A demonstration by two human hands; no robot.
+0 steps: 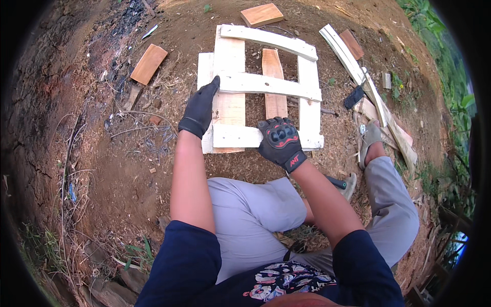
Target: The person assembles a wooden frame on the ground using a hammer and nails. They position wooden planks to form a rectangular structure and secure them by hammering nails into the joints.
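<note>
frame: pale wooden slat frame [232,110] lies flat on bare dirt just ahead of my knees; two long uprights, three cross slats nailed over them, one reddish-brown board [273,82] lying lengthwise in the middle gap.
left hand: my left hand [200,107], black glove, laid open and flat on the frame's left edge, fingertips up at the end of the middle cross slat; pressing, not wrapped around anything.
right hand: my right hand [279,139], black glove with red knuckle guard, curled down over the nearest cross slat [240,136] near its right half; fingers bent over the slat, how firm the hold is I can't tell.
body: I'm crouched, grey trousers, dark blue sleeves, right foot in a grey sandal [369,137] just right of the frame.
tool: dark handle [337,182] pokes out beside my right knee, rest hidden, can't tell what kind.
loose wood: brown block [149,63] left of the frame, another brown block [262,14] beyond the far end, pile of white offcut strips [353,64] to the right.
ground: red-brown soil [102,169] with twigs and chips, charred patch [130,13] far left, green weeds [434,46] at right rim.
</note>
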